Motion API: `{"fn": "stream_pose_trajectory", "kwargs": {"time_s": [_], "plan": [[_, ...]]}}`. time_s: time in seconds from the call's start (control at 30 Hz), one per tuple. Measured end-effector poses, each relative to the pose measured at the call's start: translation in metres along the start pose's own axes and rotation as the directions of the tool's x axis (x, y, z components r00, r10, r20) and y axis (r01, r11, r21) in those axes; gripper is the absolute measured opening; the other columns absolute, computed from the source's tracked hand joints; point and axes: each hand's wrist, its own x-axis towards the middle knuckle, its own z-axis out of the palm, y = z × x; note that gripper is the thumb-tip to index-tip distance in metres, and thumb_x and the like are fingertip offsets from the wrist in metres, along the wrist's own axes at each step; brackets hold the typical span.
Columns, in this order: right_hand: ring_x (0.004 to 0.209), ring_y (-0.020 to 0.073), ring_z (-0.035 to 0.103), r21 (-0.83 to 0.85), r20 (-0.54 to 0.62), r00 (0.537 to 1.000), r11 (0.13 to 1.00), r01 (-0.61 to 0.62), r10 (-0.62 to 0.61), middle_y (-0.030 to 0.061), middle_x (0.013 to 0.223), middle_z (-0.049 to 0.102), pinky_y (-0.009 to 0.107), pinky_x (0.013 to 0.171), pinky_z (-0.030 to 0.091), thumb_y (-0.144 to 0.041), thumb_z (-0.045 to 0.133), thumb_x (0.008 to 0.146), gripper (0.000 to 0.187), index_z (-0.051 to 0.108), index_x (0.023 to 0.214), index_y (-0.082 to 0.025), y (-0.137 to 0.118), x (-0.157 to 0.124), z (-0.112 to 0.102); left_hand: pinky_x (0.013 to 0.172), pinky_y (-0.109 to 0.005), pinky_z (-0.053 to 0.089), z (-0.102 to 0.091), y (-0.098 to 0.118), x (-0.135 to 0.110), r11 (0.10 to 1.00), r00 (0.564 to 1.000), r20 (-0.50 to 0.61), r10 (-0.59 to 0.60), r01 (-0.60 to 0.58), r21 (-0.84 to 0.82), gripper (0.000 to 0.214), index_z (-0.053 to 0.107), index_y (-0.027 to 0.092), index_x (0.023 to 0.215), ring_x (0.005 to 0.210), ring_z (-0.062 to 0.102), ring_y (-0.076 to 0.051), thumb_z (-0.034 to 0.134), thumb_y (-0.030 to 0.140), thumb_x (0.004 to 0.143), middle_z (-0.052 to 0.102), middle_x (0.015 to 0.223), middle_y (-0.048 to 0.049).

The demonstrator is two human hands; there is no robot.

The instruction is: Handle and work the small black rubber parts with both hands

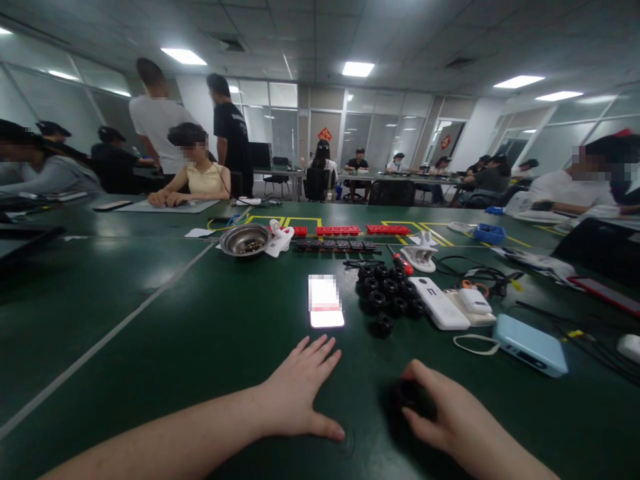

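My left hand (300,390) lies flat on the green table (165,333), fingers spread, holding nothing. My right hand (445,417) is curled around a small black round part (407,393) on the table, thumb over its top. Just beyond my hands a lit phone (325,301) lies face up. To its right sits a cluster of several black ring-shaped parts (387,291).
A metal bowl (245,239), a white clip tool (280,239), red strips (338,231) and a dark strip (335,245) lie farther back. White devices (440,303), a light blue power bank (530,345) and cables are at right. People sit and stand around the tables.
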Motion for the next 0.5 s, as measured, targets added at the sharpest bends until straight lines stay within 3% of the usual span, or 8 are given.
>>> {"fn": "stream_pose_trajectory", "kwargs": {"time_s": [0.1, 0.17, 0.37, 0.43, 0.47, 0.5], "plan": [[0.073, 0.0202, 0.058, -0.011, -0.137, 0.981, 0.99, -0.137, 0.135, 0.0044, 0.082, 0.061, 0.029, 0.063, 0.041, -0.033, 0.051, 0.074, 0.018, 0.045, 0.086, -0.022, 0.036, 0.004, -0.012, 0.105, -0.051, 0.009, 0.0, 0.001, 0.0, 1.0, 1.0, 0.012, -0.007, 0.007, -0.002, 0.099, 0.019, 0.015, 0.136, 0.131, 0.011, -0.031, 0.046, 0.072, 0.06, 0.013, 0.144, -0.0147], [0.072, 0.0201, 0.058, -0.04, -0.203, 0.971, 0.989, -0.14, 0.129, 0.005, 0.08, 0.06, 0.028, 0.061, 0.041, -0.035, 0.052, 0.074, 0.019, 0.045, 0.084, -0.021, 0.053, 0.016, -0.018, 0.105, -0.051, 0.009, -0.001, 0.004, 0.0, 1.0, 1.0, 0.01, -0.012, 0.012, 0.0, 0.098, 0.019, 0.015, 0.136, 0.131, 0.011, -0.03, 0.046, 0.071, 0.06, 0.014, 0.144, -0.0145], [0.064, 0.0183, 0.055, -0.074, -0.309, 0.945, 0.988, -0.136, 0.106, 0.004, 0.071, 0.057, 0.028, 0.056, 0.038, -0.034, 0.051, 0.075, 0.019, 0.043, 0.082, -0.018, 0.062, 0.059, -0.026, 0.102, -0.053, 0.016, -0.014, 0.032, -0.015, 0.993, 0.995, -0.019, -0.103, 0.101, -0.065, 0.079, 0.034, 0.011, 0.13, 0.127, 0.023, -0.035, 0.057, 0.053, 0.067, 0.029, 0.138, -0.0195], [0.066, 0.0186, 0.055, -0.063, -0.329, 0.94, 0.991, -0.117, 0.09, 0.0054, 0.074, 0.057, 0.028, 0.057, 0.038, -0.033, 0.05, 0.075, 0.018, 0.042, 0.081, -0.018, 0.059, 0.063, -0.028, 0.102, -0.053, 0.016, -0.015, 0.045, -0.028, 0.946, 0.99, -0.024, -0.14, 0.127, -0.297, 0.068, 0.044, 0.012, 0.124, 0.121, 0.034, -0.037, 0.064, 0.042, 0.066, 0.043, 0.131, -0.0184], [0.065, 0.0184, 0.055, -0.057, -0.332, 0.94, 0.993, -0.105, 0.08, 0.0051, 0.073, 0.057, 0.028, 0.057, 0.038, -0.033, 0.05, 0.075, 0.018, 0.042, 0.08, -0.018, 0.058, 0.063, -0.029, 0.102, -0.05, 0.019, -0.012, 0.053, -0.035, 0.862, 0.991, -0.025, -0.13, 0.1, -0.496, 0.06, 0.049, 0.018, 0.12, 0.12, 0.036, -0.035, 0.065, 0.04, 0.066, 0.047, 0.127, -0.0134], [0.064, 0.0179, 0.055, -0.052, -0.328, 0.942, 0.994, -0.091, 0.069, 0.0041, 0.071, 0.057, 0.028, 0.056, 0.039, -0.032, 0.05, 0.075, 0.017, 0.042, 0.079, -0.018, 0.056, 0.061, -0.03, 0.101, -0.046, 0.025, -0.006, 0.06, -0.042, 0.7, 0.997, 0.022, -0.069, 0.064, -0.711, 0.051, 0.053, 0.024, 0.113, 0.12, 0.036, -0.032, 0.066, 0.039, 0.066, 0.051, 0.124, -0.0077]]}}
